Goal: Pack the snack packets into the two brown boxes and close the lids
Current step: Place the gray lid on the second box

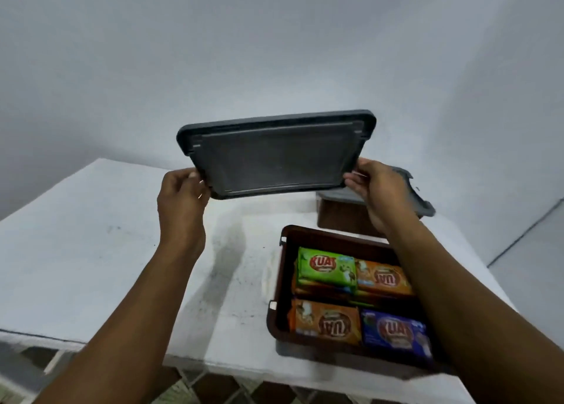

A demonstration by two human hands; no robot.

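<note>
White table point(91, 251) is carrying the brown box point(335, 240), now packed with snack packets point(326, 269). You are holding its grey lid point(274, 159) aloft, with your left hand point(180, 199) and right hand point(378, 187) pinching the near corners. The closing step is likely calling for you to lower it squarely onto the rim.

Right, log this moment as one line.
left hand, right hand: grip grey lid | near box: open, packed | far box: lidded

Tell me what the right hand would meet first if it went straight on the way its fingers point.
The dark grey rectangular plastic lid: the right hand grips its right corner, fingers pointing left across it. Beyond it, seemingly only the white wall, though depth is unclear.
</note>
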